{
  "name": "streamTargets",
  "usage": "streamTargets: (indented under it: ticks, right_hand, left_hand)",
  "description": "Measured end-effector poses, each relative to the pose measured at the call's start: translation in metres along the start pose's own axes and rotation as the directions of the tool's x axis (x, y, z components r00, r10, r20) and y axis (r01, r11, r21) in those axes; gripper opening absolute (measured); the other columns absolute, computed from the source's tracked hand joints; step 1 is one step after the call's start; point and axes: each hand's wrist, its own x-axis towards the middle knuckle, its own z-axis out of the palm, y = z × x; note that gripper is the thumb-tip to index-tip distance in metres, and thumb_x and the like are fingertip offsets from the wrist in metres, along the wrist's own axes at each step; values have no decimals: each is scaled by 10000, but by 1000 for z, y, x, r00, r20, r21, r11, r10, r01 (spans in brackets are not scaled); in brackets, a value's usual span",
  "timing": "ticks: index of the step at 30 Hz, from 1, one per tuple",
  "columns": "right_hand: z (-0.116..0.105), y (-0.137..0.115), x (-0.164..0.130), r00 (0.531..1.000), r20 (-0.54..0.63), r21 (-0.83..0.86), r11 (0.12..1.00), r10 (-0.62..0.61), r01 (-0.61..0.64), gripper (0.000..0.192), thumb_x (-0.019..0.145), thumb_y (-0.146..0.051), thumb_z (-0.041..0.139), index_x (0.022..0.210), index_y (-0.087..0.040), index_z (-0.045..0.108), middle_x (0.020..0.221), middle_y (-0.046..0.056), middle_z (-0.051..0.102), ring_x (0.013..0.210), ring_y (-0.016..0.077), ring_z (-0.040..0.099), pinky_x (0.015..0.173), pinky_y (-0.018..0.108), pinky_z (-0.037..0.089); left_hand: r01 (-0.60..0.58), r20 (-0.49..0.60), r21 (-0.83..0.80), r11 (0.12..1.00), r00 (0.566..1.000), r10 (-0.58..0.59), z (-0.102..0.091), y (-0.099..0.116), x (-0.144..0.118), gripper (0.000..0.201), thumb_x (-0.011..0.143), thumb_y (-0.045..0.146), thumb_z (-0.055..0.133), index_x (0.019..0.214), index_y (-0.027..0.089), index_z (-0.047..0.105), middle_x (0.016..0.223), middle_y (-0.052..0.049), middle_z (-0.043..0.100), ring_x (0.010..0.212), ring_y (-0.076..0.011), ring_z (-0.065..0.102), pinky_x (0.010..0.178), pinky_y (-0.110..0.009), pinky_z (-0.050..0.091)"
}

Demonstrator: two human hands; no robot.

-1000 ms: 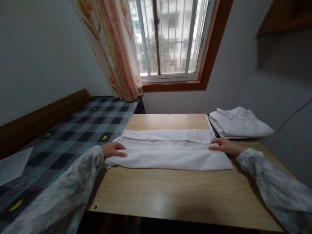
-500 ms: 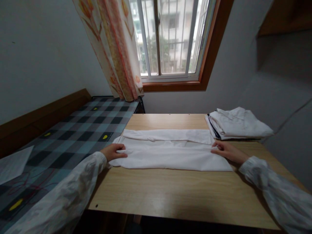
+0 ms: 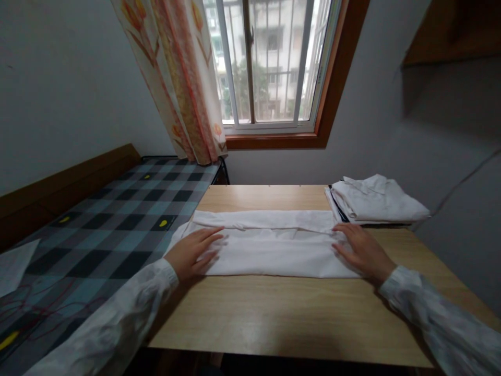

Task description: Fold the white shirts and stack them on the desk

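A white garment, folded into a long strip, lies crosswise on the wooden table. Its far edge forms a folded band, and a crease runs along the middle. Over the strip's left end is my left hand, fingers spread and slightly blurred, palm down. My right hand rests at the right end with its fingers apart on or just above the cloth. Neither hand pinches the fabric. Both of my arms wear loose, pale sleeves. What kind of garment it is cannot be made out.
A stack of folded white clothes with a dark layer sits at the table's back right corner. Left of the table is a bed with a checked cover, bearing a paper sheet and red cords. A curtain hangs beside the window.
Both hands have let go of the garment's ends and opened. My left hand has moved right, over the cloth, with fingers spread. The view has shifted slightly.
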Motion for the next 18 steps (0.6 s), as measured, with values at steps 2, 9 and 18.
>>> streamTargets:
  ticks: [2, 9, 18]
  right_hand:
    - [7, -26, 2, 994, 44, 20, 995, -98, 97, 532, 1023, -454, 612, 1515, -257, 569, 1598, 151, 563, 1479, 377, 515, 1258, 570, 396]
    - [51, -46, -5, 964, 215, 19, 987, -158, 158, 806, 1080, -539, 543, 1768, -319, 185, 1823, 97, 207, 1664, 348, 269, 1342, 584, 282]
    - [68, -6, 23, 978, 192, -91, 991, -83, 101, 799, 1102, -598, 461, 1772, -286, 157, 1805, 138, 255, 1673, 327, 245, 1340, 602, 261]
  left_hand:
    - [-25, 46, -41, 999, 999, 27, 22, 16, 10, 599, 1077, 390, 505, 1662, 275, 439, 1762, -113, 383, 1588, -312, 427, 1325, -528, 332]
    - [43, 102, -25, 999, 994, -40, 72, 15, 20, 847, 1027, 645, 565, 1740, 267, 305, 1787, -157, 306, 1648, -362, 316, 1345, -597, 224]
    - [70, 95, 12, 998, 993, -70, 72, -13, 59, 862, 1001, 727, 565, 1709, 273, 372, 1784, -154, 319, 1646, -341, 319, 1346, -576, 195]
